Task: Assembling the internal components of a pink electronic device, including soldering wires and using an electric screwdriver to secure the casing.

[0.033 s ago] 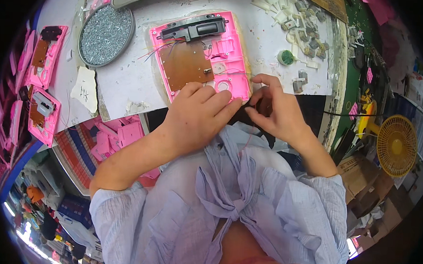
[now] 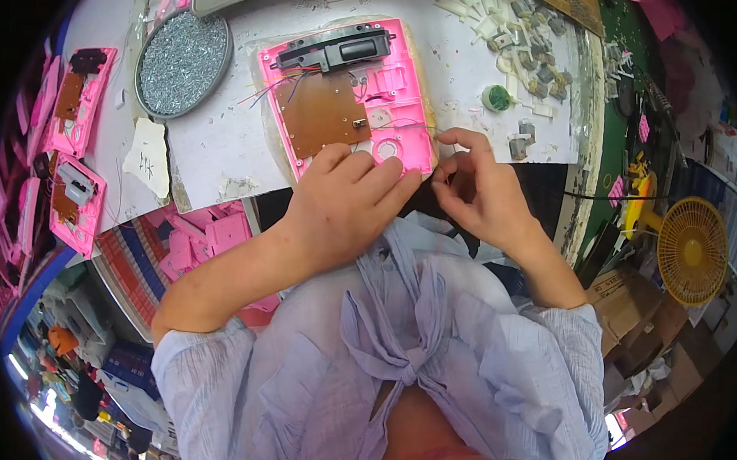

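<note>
A pink plastic casing (image 2: 427, 154) lies open side up at the table's near edge. Inside it are a brown circuit board (image 2: 320, 117) and a black bar-shaped part (image 2: 335, 54); loose coloured wires stick out at the left. My left hand (image 2: 346, 188) is closed over the casing's near edge, its fingertips by the board and a round pink ring. Thin wire (image 2: 410, 126) runs rightward from the board to my right hand (image 2: 489, 190). That hand is curled beside the casing's right side, index fingertip at the wire. Its inner fingers are partly hidden.
A round tray of small metal screws (image 2: 182, 66) stands at the left. White and grey parts (image 2: 524, 48) are heaped at the back right, near a small green-topped round container (image 2: 497, 98). More pink casings (image 2: 78, 193) lie far left. A yellow fan (image 2: 692, 251) stands right.
Almost nothing differs. The casing sits very slightly farther left, and the thumb of my right hand has shifted a little.
</note>
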`<state>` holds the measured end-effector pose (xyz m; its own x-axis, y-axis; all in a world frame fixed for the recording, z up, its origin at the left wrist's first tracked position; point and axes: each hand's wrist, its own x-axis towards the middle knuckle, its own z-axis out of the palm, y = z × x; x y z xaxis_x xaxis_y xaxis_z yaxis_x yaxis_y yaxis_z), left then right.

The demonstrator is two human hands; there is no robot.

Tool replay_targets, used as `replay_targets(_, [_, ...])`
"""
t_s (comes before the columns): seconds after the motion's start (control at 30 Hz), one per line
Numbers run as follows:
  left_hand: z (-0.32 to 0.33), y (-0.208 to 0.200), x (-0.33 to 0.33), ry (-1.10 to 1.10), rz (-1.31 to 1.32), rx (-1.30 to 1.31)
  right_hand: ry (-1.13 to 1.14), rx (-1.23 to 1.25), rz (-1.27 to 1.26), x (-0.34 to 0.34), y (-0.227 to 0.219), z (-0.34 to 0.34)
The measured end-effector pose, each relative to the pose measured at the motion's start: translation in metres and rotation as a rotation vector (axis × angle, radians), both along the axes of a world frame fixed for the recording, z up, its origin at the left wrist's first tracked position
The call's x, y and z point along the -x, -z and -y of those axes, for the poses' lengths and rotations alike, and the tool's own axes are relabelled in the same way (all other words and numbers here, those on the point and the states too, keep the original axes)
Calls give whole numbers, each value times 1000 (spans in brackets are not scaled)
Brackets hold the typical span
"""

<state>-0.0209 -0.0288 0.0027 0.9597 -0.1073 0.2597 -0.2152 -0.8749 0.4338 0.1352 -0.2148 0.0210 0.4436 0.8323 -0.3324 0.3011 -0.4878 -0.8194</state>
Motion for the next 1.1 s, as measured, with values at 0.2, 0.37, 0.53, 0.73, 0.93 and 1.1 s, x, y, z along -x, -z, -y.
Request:
replay_targets(0.2, [1, 3, 5, 34, -1, -80, -43, -212, 122, -5, -31, 2])
replay_targets(0.37, [-4, 5, 5, -88, 165, 187, -584, -359, 240, -1, -30, -5])
replay_targets(0.53, [-6, 8, 15, 70, 170, 167, -427, -517, 419, -16, -20, -46])
replay_targets(0.73, [-36, 12, 63, -413, 123, 270, -468, -368, 718, 25, 2, -64])
replay_targets(0.93, [5, 25, 95, -228, -225, 243, -471, -415, 729, 57, 16, -72])
replay_targets(1.1, [-31, 1, 90, -69, -336, 359, -431, -501, 759, 55, 26, -75])
